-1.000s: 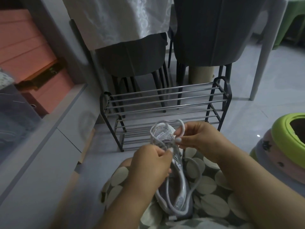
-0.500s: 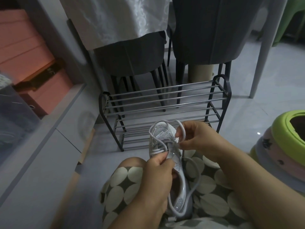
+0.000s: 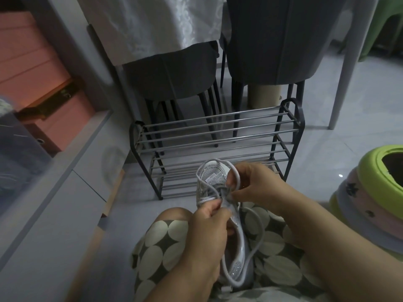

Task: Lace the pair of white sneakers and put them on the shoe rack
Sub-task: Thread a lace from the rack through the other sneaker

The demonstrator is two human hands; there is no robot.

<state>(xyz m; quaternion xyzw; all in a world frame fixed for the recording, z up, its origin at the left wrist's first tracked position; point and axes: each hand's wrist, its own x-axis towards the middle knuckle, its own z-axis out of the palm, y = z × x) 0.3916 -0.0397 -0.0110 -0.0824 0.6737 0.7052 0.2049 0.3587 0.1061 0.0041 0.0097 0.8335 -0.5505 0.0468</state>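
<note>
White sneaker [image 3: 214, 182] on the lap, left hand [image 3: 209, 232] fingers clamped on its lace [image 3: 257, 227] lower than before, right hand [image 3: 255, 186] fingers still pinching the loop, shoe rack [image 3: 218, 136] behind.

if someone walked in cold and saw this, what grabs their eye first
First the two hands at centre bottom: the left hand and right hand both pinch the lace of a white sneaker held over a polka-dot lap. Just beyond stands a bare black metal shoe rack on the floor. At the right edge, a bright green ring-shaped plastic item stands out.
</note>
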